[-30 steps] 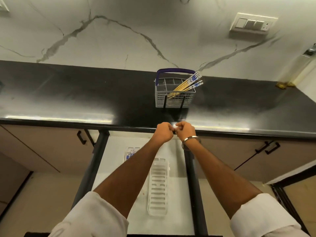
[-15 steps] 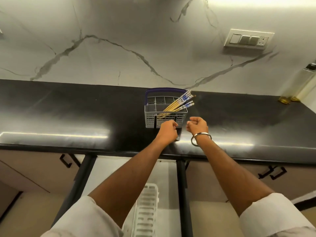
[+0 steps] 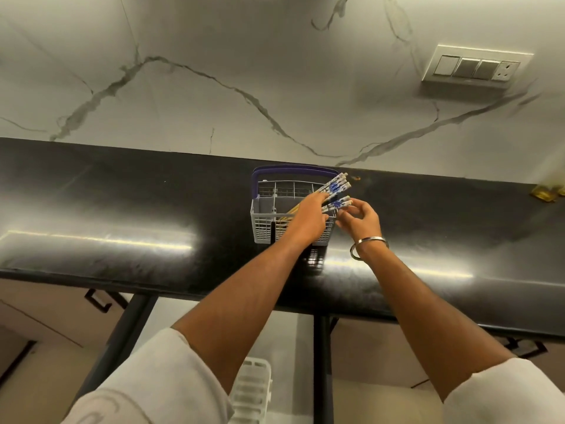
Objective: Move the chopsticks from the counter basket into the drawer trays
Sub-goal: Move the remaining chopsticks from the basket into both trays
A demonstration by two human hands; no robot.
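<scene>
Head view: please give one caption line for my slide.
Both hands reach the chopsticks in the counter basket.

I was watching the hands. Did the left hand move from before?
Yes. The left hand went from the counter's front edge up to the basket and now touches the chopsticks.

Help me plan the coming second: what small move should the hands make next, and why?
Probably lift the lower chopsticks up and out of the basket. The left hand already grips them and the right hand pinches near their patterned ends, but their tips still sit inside the basket, and the drawer tray waits below.
</scene>
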